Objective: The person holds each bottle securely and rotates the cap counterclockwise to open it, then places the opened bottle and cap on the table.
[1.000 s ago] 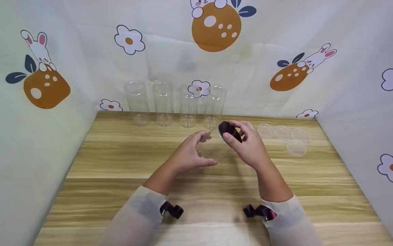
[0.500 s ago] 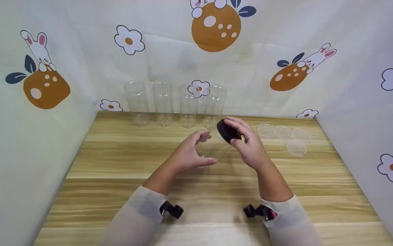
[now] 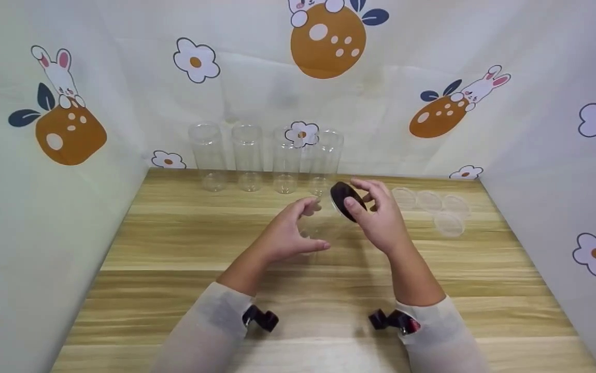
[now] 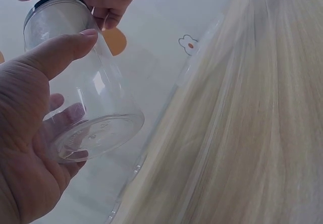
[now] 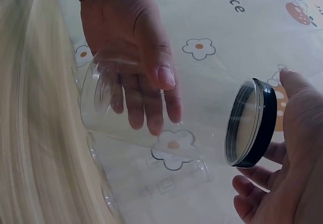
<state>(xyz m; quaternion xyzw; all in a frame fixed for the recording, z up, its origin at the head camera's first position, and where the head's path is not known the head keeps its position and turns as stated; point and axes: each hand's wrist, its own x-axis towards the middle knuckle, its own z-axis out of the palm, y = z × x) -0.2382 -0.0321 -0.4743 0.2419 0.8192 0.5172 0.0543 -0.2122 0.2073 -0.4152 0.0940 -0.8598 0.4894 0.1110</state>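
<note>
My left hand (image 3: 285, 233) grips a clear cylindrical plastic jar (image 4: 108, 90), thumb on the near side and fingers curled round the far side. The jar tilts, and its mouth end points toward my right hand (image 3: 383, 223). A black screw lid (image 3: 343, 199) sits on that mouth. My right thumb presses on the lid while the other fingers bend round its far edge. In the right wrist view the lid (image 5: 266, 123) lies flush against the jar's end, with fingers close about its rim. Through the transparent wall the left fingers show.
Several tall clear jars (image 3: 249, 155) stand in a row along the back of the wooden table (image 3: 173, 295). Several clear round discs (image 3: 449, 224) lie to the right, some overlapping. Patterned cloth walls (image 3: 256, 77) rise at the back and both sides.
My right fingers spread farther over the lid, then drew back, with the thumb moving onto its face. My left hand and the jar have stayed in place.
</note>
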